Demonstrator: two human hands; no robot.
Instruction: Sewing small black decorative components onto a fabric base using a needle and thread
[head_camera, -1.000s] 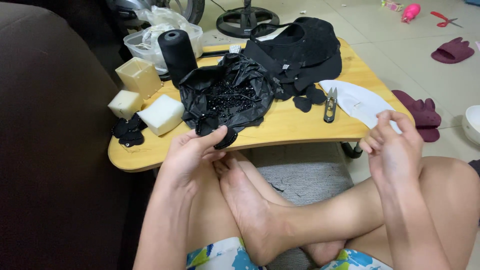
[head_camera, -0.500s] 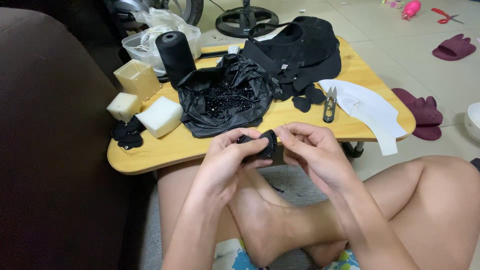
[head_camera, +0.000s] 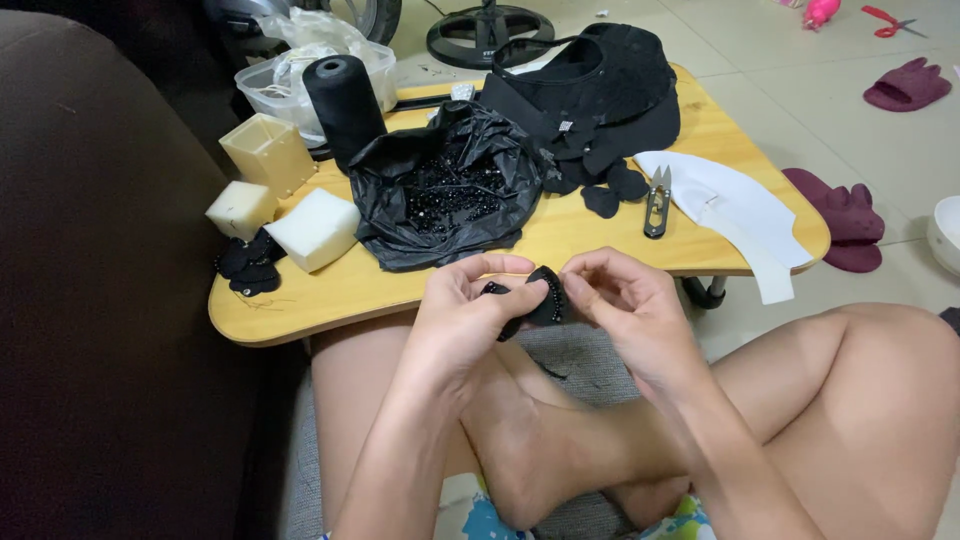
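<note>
My left hand (head_camera: 462, 318) and my right hand (head_camera: 622, 300) meet in front of a low wooden table (head_camera: 330, 300), above my crossed legs. Between them they pinch a small black fabric piece (head_camera: 540, 297) edged with tiny beads. The left thumb and fingers clasp its left side, and the right fingertips touch its right edge. Just beyond my hands a black plastic bag (head_camera: 440, 190) lies spread on the table with black beads inside.
On the table stand a black thread spool (head_camera: 345, 100), foam blocks (head_camera: 315, 228), a cream box (head_camera: 268, 152), black fabric bits (head_camera: 248, 265), thread snips (head_camera: 656, 200), white cut fabric (head_camera: 735, 210) and a black garment (head_camera: 600, 95). Maroon slippers (head_camera: 845, 210) lie on the floor at right.
My hands came together from apart: the left left the bag's edge with the black piece, the right swung in from the white fabric. Now both hold the piece.
</note>
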